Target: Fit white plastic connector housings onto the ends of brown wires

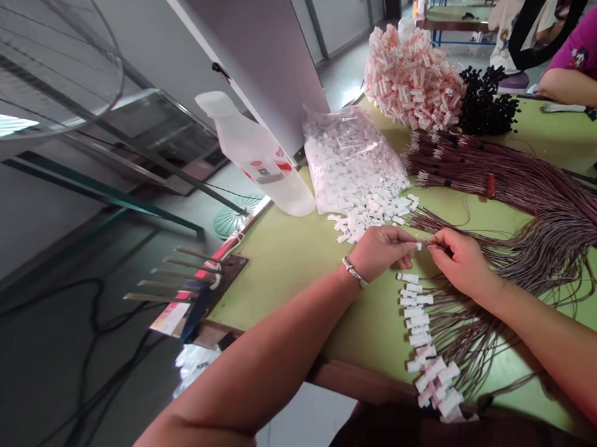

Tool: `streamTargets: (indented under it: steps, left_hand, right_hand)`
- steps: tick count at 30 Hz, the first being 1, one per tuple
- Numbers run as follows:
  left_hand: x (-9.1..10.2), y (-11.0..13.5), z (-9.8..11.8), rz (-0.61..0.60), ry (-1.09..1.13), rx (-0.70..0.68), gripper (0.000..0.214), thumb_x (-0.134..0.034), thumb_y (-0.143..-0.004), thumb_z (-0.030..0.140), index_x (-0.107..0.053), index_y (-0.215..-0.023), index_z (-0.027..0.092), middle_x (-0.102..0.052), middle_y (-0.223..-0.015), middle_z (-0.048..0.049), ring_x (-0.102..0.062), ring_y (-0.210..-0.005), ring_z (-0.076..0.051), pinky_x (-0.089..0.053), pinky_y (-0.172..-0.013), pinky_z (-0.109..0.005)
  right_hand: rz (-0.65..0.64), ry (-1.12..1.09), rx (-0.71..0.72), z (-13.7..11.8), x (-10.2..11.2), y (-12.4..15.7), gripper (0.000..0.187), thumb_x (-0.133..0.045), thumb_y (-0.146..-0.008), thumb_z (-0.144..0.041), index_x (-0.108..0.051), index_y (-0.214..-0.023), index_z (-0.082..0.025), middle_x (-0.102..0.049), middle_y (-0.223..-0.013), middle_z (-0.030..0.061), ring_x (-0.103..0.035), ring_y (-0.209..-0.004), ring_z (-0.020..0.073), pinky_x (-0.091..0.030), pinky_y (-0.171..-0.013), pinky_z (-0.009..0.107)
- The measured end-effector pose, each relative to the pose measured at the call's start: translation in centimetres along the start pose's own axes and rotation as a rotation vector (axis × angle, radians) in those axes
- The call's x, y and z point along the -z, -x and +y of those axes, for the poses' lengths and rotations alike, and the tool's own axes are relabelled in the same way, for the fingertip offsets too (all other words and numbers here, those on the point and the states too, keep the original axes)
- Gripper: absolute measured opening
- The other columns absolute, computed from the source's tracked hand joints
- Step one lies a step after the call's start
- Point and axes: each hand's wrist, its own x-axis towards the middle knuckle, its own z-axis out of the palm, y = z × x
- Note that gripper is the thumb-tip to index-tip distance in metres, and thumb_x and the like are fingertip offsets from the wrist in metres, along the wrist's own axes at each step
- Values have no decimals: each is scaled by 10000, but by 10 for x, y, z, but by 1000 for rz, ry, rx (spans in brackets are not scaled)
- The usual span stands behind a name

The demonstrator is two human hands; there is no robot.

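Note:
My left hand (380, 251) pinches a small white connector housing (418, 246) between thumb and fingers. Close by on the right, my right hand (458, 258) has its fingertips closed on a thin brown wire, its end pointing at the housing. Whether the wire sits inside the housing is too small to tell. Below my hands, a row of white connectors (418, 320) with brown wires (464, 328) attached runs down to the table's front edge. Loose white housings (353, 224) spill from a clear plastic bag (355, 154) just beyond my left hand.
A white plastic bottle (270, 165) stands left of the bag. Metal prongs (171, 280) jut from the table's left edge. Pinkish connectors (411, 77), black parts (489, 100) and long wire bundles (520, 172) cover the back right. A person in a purple sleeve (580, 55) sits there.

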Motion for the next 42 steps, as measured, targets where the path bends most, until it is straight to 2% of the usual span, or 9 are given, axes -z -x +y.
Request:
streamTargets:
  steps: [7, 12, 19, 27, 31, 35, 38, 40, 42]
  left_hand:
    - [-6, 1, 0, 10, -6, 17, 34, -674, -686, 104, -649, -668, 116, -587, -423, 19, -565, -389, -81, -476, -414, -170]
    - [-6, 2, -2, 13, -59, 12, 29, -675, -693, 102, -678, -720, 114, -582, -413, 19, -557, -380, -81, -464, -406, -169]
    - [3, 1, 1, -42, -61, 46, 65, -690, -694, 138, -663, -722, 86, -593, -426, 7, -551, -367, -81, -469, -397, -178]
    - [-6, 0, -1, -17, -42, 73, 66, -685, -692, 140, -630, -683, 105, -580, -406, 15, -552, -362, -86, -459, -392, -177]
    - [-4, 1, -1, -24, -83, 64, 69, -671, -706, 169, -634, -696, 112, -572, -412, 18, -542, -369, -86, -443, -395, -183]
    - [-3, 11, 1, -184, -376, -73, 47, -680, -687, 196, -691, -696, 151, -588, -465, 24, -499, -400, -59, -390, -417, -161]
    - [-6, 22, 4, -459, -557, -231, 48, -705, -655, 198, -725, -695, 179, -647, -594, -1, -537, -514, -74, -412, -500, -160]
    - [-3, 25, 8, -590, -594, -293, 75, -701, -674, 232, -733, -719, 182, -667, -662, -20, -558, -568, -89, -435, -561, -172]
    - [6, 23, 12, -489, -674, -316, 116, -658, -725, 266, -718, -675, 181, -652, -631, -19, -547, -558, -94, -434, -579, -191]
  right_hand:
    - [-50, 76, 31, 1, 0, 1, 87, -486, -786, -224, -524, -714, -194, -572, -617, -4, -490, -567, 129, -352, -565, 241]
    - [-100, 73, 34, 3, -2, 0, 57, -496, -767, -199, -531, -722, -194, -578, -619, -6, -495, -566, 131, -351, -568, 243]
    - [-53, 77, -7, 2, 1, -1, 71, -507, -783, -232, -554, -752, -189, -601, -652, -1, -513, -593, 132, -364, -583, 238]
    - [-82, 151, 49, 1, -4, 1, 75, -487, -777, -196, -561, -771, -188, -607, -641, 14, -514, -575, 144, -354, -574, 251]
    - [-85, 70, 20, 3, -2, 0, 60, -501, -767, -207, -550, -736, -191, -584, -627, 2, -494, -570, 134, -353, -565, 246]
    - [-106, -217, -125, 5, 5, -7, 191, -550, -763, -335, -525, -645, -187, -526, -568, -27, -454, -530, 108, -360, -525, 228]
    - [-80, -411, -314, 7, 6, -10, 258, -563, -756, -423, -561, -685, -176, -516, -551, -33, -434, -483, 95, -353, -478, 222]
    - [-56, -444, -354, 7, 4, -11, 255, -613, -714, -417, -597, -749, -166, -519, -553, -37, -431, -481, 89, -350, -473, 217]
    - [-51, -467, -357, 6, 2, -11, 257, -638, -683, -384, -612, -806, -160, -545, -571, -31, -434, -485, 86, -347, -469, 212]
